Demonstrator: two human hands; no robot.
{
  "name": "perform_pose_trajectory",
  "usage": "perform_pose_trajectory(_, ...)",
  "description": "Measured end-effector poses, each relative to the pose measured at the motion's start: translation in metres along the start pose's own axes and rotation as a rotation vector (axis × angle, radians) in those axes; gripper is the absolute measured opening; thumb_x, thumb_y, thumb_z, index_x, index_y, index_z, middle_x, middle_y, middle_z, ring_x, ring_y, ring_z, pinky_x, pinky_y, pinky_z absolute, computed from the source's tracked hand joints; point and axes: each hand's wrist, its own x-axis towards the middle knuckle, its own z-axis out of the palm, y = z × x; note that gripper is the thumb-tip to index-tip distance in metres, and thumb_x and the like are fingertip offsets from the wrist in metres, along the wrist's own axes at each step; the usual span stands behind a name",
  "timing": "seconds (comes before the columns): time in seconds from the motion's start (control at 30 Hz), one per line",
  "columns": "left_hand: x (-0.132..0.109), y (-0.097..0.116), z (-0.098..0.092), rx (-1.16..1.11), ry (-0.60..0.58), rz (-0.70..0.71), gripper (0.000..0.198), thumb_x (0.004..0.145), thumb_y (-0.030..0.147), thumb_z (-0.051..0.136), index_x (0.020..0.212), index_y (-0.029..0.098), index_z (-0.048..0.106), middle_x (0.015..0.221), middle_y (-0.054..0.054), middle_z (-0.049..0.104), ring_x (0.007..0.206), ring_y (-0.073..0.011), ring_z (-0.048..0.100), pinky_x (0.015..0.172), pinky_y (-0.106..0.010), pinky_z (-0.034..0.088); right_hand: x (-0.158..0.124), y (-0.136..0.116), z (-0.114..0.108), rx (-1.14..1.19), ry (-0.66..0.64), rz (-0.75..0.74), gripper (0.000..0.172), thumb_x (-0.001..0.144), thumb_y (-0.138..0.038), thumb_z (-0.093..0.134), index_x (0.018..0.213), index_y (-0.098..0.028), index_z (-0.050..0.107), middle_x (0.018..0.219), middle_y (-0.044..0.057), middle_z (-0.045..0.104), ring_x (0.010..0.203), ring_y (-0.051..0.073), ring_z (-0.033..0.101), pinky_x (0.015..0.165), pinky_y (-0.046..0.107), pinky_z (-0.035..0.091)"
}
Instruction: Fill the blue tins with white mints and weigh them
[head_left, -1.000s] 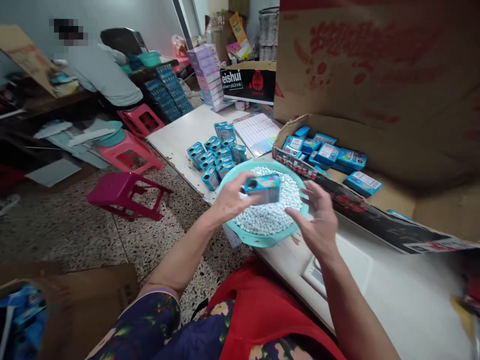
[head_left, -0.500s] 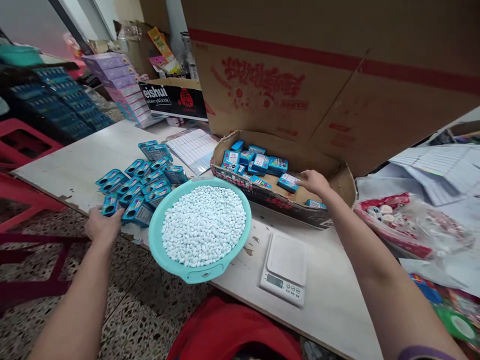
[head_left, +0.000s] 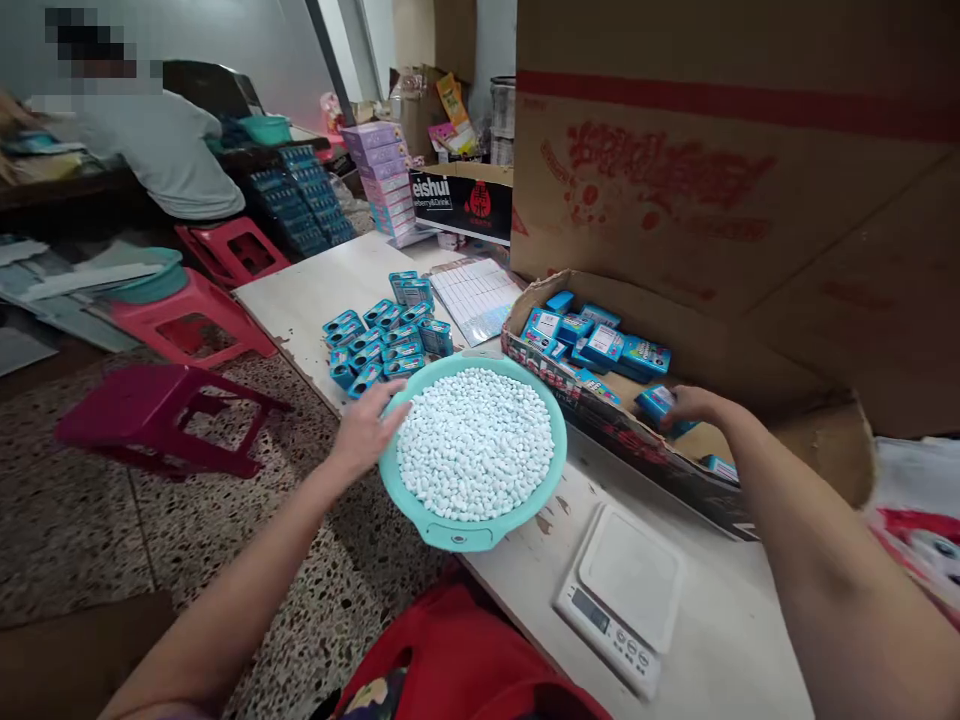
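Note:
A teal basin point(head_left: 450, 533) heaped with small white pellets point(head_left: 476, 445) sits at the near edge of the white table point(head_left: 315, 290). My left hand point(head_left: 367, 430) rests with fingers spread against the basin's left rim and holds nothing. Just beyond it lie several small blue boxes point(head_left: 382, 340) in a cluster. My right hand point(head_left: 694, 405) reaches into a low cardboard tray point(head_left: 570, 385) and grips one small blue box point(head_left: 654, 400). More blue boxes point(head_left: 592, 340) lie further back in that tray.
A white digital scale point(head_left: 622, 590) stands on the table near me. A printed sheet point(head_left: 476, 295) lies behind the boxes. A large cardboard carton point(head_left: 712, 180) rises behind the tray. Pink stools point(head_left: 165, 410) stand on the floor at left; another person point(head_left: 150, 150) sits at back left.
My left hand set its blue box among the cluster, then came back to the basin's rim. My right hand moved from the basin into the tray and closed on a box.

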Motion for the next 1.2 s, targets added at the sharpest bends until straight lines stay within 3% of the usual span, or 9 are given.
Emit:
perform_pose_trajectory(0.1,-0.003,0.018,0.028,0.074,-0.35,0.05,0.061,0.083,0.052,0.047,0.133,0.016,0.051,0.141,-0.013,0.054,0.13,-0.0307,0.049,0.11,-0.043,0.036,-0.028,-0.025,-0.045,-0.031,-0.134,0.102,0.051,0.036,-0.027,0.086,0.083,-0.02,0.068,0.076,0.004,0.069,0.073,0.027,0.064,0.07,0.041,0.052)
perform_pose_trajectory(0.2,0.006,0.014,0.053,0.2,-0.438,0.066,0.067,0.083,0.052,0.042,0.134,0.008,0.049,0.141,-0.019,0.051,0.134,-0.0338,0.043,0.113,-0.046,0.03,-0.087,-0.068,-0.082,0.286,-0.128,0.083,0.09,0.042,-0.03,0.087,0.125,-0.023,0.055,0.112,0.007,0.068,0.093,0.027,0.065,0.08,0.04,0.054)
perform_pose_trajectory(0.27,0.013,0.015,0.067,0.266,-0.452,0.069,0.067,0.084,0.052,0.038,0.131,0.007,0.052,0.137,-0.021,0.053,0.133,-0.0355,0.043,0.112,-0.048,0.029,-0.133,-0.097,-0.087,0.491,-0.101,0.082,0.095,0.043,-0.033,0.088,0.13,-0.026,0.05,0.118,0.006,0.067,0.098,0.027,0.066,0.084,0.042,0.054)
perform_pose_trajectory(0.43,0.018,0.044,0.089,0.249,-0.462,-0.061,0.068,0.083,0.063,0.037,0.125,0.013,0.056,0.123,-0.021,0.06,0.116,-0.0382,0.056,0.095,-0.047,0.043,-0.216,-0.133,-0.042,0.963,-0.088,0.175,0.072,0.058,-0.057,0.075,0.12,-0.025,0.057,0.109,0.009,0.071,0.103,0.034,0.066,0.089,0.057,0.052)
perform_pose_trajectory(0.7,0.015,0.072,0.098,-0.007,-0.407,-0.172,0.06,0.073,0.059,0.061,0.114,0.016,0.064,0.133,-0.017,0.06,0.123,-0.0398,0.054,0.094,-0.042,0.047,-0.24,-0.166,0.0,1.586,-0.329,0.629,0.056,0.078,-0.062,0.051,0.111,-0.018,0.063,0.107,0.011,0.073,0.101,0.031,0.069,0.101,0.06,0.045)
perform_pose_trajectory(0.8,0.015,0.072,0.097,-0.202,-0.405,-0.286,0.05,0.067,0.053,0.069,0.103,0.017,0.067,0.12,-0.016,0.067,0.111,-0.0382,0.061,0.083,-0.039,0.051,-0.257,-0.165,-0.006,1.602,-0.329,0.639,0.047,0.073,-0.049,0.062,0.108,-0.017,0.065,0.11,0.012,0.073,0.104,0.032,0.068,0.105,0.059,0.042)
perform_pose_trajectory(0.97,0.02,0.08,0.096,-0.718,-0.389,-0.658,0.032,0.055,0.033,0.08,0.078,0.017,0.065,0.082,-0.012,0.071,0.074,-0.0287,0.067,0.056,-0.033,0.052,-0.309,-0.124,-0.03,1.324,-0.069,0.782,0.038,0.064,-0.029,0.077,0.1,-0.02,0.068,0.099,0.006,0.075,0.094,0.028,0.071,0.094,0.053,0.055)
perform_pose_trajectory(1.13,0.027,0.087,0.086,-1.088,-0.398,-0.917,0.024,0.062,0.025,0.076,0.076,0.017,0.06,0.061,-0.005,0.06,0.045,-0.015,0.053,0.036,-0.022,0.04,-0.375,-0.075,-0.072,0.855,0.207,0.953,0.098,0.057,-0.028,0.087,0.142,-0.037,0.041,0.102,-0.001,0.071,0.069,0.02,0.073,0.056,0.031,0.063)
perform_pose_trajectory(1.2,0.028,0.086,0.081,-1.211,-0.426,-0.942,0.021,0.07,0.031,0.072,0.076,0.017,0.058,0.059,-0.004,0.057,0.043,-0.0133,0.052,0.033,-0.019,0.035,-0.4,-0.063,-0.085,0.819,0.184,1.043,0.096,0.056,-0.036,0.088,0.141,-0.035,0.044,0.095,0.0,0.072,0.057,0.017,0.071,0.048,0.026,0.061)
